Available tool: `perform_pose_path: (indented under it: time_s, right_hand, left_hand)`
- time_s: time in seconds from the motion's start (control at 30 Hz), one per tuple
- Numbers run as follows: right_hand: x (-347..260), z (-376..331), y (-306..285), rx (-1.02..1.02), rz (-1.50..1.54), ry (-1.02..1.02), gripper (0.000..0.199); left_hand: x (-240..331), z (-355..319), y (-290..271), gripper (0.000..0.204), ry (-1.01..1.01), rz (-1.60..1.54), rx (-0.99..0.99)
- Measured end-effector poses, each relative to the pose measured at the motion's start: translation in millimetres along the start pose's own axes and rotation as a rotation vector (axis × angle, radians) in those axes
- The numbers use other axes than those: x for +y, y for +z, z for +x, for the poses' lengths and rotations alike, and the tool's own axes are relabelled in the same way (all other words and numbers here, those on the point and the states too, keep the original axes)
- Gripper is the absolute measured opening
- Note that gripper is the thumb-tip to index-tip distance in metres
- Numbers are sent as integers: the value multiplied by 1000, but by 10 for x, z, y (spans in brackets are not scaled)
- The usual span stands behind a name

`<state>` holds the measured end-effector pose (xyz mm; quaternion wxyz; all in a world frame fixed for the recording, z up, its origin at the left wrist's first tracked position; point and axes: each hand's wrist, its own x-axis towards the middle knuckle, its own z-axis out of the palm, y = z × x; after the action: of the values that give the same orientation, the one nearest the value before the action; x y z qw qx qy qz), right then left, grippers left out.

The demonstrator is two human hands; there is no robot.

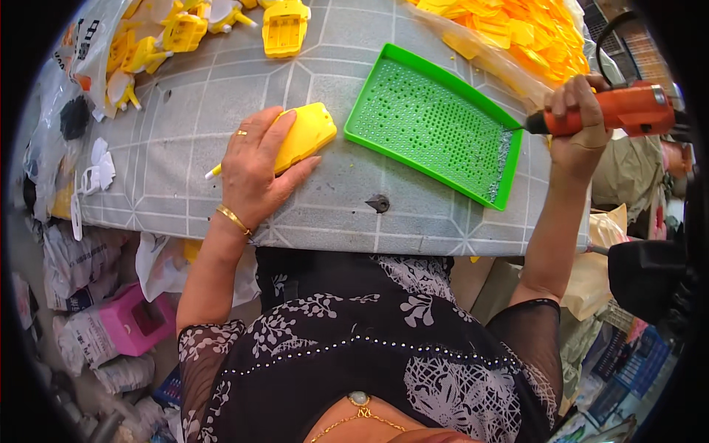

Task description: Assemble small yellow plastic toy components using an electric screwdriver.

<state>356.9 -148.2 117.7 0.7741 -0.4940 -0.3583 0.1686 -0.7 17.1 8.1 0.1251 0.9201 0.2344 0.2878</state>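
Observation:
My left hand (255, 166) is closed around a yellow plastic casing (310, 134) and steadies it on the table; a thin yellow stem with a white tip pokes out left of the fingers. An orange electric screwdriver (631, 109) is in my right hand (578, 122), held nearly level. Its bit reaches the right rim of a shallow green tray (425, 177) full of small holes. Small silvery screws (502, 166) are gathered along the tray's right end, and many of the holes farther left look filled with them.
Another yellow casing (284, 28) lies at the far edge. More yellow parts (181, 31) are heaped far left beside a plastic bag. Flat yellow-orange pieces (521, 33) fill a clear bag at far right. A small dark piece (378, 203) lies near the front edge; a pink box (140, 319) stands below left.

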Motion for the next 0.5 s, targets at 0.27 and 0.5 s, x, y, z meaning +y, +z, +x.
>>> perform_pose_path:
  time_s: [0.27,0.5]
  right_hand:
    - [470,-67,642,-221,171,69,21]
    - [666,-41,697,-241,182,78,19]
  left_hand:
    - [-58,-12,4,64,48,-25,33]
    - [-78,-7,20,62,36,-51,53]
